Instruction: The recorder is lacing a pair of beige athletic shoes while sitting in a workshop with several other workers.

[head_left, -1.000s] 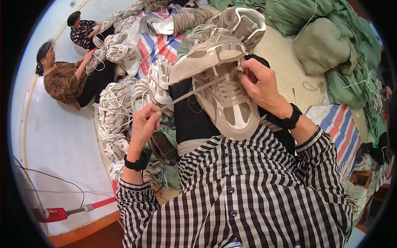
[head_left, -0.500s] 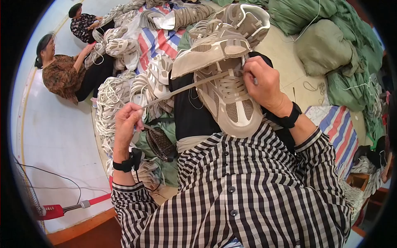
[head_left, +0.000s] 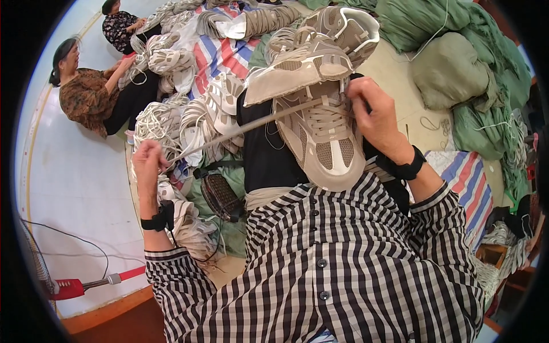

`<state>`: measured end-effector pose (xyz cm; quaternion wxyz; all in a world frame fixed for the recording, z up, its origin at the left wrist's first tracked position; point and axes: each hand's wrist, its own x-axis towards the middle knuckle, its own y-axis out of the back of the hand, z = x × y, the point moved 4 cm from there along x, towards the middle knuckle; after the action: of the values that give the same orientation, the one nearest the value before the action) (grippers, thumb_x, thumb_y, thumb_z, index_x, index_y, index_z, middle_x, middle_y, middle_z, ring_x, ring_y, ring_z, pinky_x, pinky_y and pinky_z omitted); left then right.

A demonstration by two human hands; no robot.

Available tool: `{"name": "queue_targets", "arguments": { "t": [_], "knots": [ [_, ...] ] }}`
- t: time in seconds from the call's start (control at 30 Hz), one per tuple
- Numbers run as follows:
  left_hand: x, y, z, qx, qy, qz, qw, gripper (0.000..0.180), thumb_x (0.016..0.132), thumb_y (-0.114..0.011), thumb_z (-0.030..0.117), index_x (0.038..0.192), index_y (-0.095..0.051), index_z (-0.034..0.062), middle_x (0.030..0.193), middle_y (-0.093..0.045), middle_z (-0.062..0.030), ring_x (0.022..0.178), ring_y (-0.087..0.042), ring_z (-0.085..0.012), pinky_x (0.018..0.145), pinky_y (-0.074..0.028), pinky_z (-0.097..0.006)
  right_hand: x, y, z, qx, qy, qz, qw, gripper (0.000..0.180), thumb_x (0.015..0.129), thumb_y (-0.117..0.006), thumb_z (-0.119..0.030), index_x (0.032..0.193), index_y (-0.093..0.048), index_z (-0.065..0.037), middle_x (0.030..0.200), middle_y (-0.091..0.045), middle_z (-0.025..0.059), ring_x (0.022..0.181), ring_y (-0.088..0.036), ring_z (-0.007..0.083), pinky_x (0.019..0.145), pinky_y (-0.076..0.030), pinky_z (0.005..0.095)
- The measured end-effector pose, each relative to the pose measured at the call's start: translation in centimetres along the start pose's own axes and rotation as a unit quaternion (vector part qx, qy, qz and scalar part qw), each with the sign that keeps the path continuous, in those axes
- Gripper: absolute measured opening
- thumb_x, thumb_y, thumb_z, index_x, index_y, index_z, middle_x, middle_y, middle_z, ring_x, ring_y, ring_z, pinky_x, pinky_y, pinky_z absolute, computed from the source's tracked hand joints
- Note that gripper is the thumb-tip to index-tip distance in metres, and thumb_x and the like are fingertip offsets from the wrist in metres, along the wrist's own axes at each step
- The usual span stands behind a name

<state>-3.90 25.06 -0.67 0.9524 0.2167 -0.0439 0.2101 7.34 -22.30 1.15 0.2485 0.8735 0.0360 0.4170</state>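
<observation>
The beige sneaker (head_left: 323, 137) lies on the person's lap, toe toward the body, with a flat beige shoelace (head_left: 240, 128) running out of its upper eyelets in a taut line toward the left. A second, matching sneaker (head_left: 300, 71) rests on top of it, just beyond the laces, tilted on its side. The right hand (head_left: 374, 117) presses at the eyelet row on the shoe's far side, its fingers pinched narrow on the lacing there, though exactly what they grip is hidden by the hand itself. The left hand (head_left: 147, 160) is closed in a fist around the free end of the lace, well apart from the shoe. Compared with a second ago that hand sits lower and farther out to the left, and the lace spans a longer stretch between fist and shoe, so more of it has been drawn through the eyelet; the right hand has held its place on the shoe throughout. Both wrists carry black bands. Around the lap spread a heap of finished pale sneakers (head_left: 171, 117), a striped tarp (head_left: 226, 54) and green sacks (head_left: 452, 68) on the floor. Two other seated people (head_left: 86, 97) work on shoes at the upper left.
</observation>
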Motion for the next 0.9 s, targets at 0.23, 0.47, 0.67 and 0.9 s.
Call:
{"name": "queue_targets", "arguments": {
  "t": [0.23,0.47,0.67,0.9],
  "knots": [
    [-2.0,-7.6,-2.5,0.347,-0.220,-0.060,0.910,0.020,0.081,-0.062,0.005,0.101,-0.061,0.0035,0.084,-0.064,-0.0086,0.067,-0.060,-0.0189,0.065,-0.049,-0.031,-1.0,1.4,1.4,0.076,-0.177,-0.059,0.979,0.011,0.084,-0.056,0.003,0.094,-0.059,-0.002,0.073,-0.058,0.0034,0.059,-0.047,0.0091,0.055,-0.041,0.0251],
    [-4.7,-18.7,8.7,0.078,-0.183,-0.178,0.964,0.028,0.082,-0.062,0.002,0.110,-0.061,0.0024,0.101,-0.065,-0.0109,0.084,-0.062,-0.0188,0.070,-0.050,-0.029,-1.2,1.4,-1.9,-0.008,-0.066,-0.127,0.990,0.015,0.081,-0.066,-0.004,0.094,-0.059,-0.005,0.086,-0.055,0.0091,0.068,-0.059,0.0257,0.060,-0.047,0.0333],
    [-4.9,-22.6,13.5,0.143,-0.374,-0.075,0.913,0.028,0.078,-0.064,0.003,0.106,-0.060,0.0015,0.108,-0.062,-0.0155,0.083,-0.062,-0.0292,0.069,-0.049,-0.034,-0.3,0.6,-2.7,-0.071,-0.012,-0.147,0.986,0.011,0.083,-0.062,-0.005,0.091,-0.055,-0.004,0.092,-0.055,0.0110,0.076,-0.059,0.0330,0.065,-0.048,0.0407],
    [-1.9,-23.3,11.4,0.155,-0.261,-0.147,0.941,0.020,0.079,-0.063,0.003,0.098,-0.058,-0.0010,0.085,-0.062,-0.0141,0.075,-0.061,-0.0283,0.067,-0.048,-0.035,0.1,1.6,-1.4,-0.012,-0.090,-0.147,0.985,0.012,0.084,-0.062,-0.007,0.091,-0.054,-0.002,0.085,-0.057,0.0139,0.076,-0.060,0.0340,0.065,-0.047,0.0406]
  ]
}}
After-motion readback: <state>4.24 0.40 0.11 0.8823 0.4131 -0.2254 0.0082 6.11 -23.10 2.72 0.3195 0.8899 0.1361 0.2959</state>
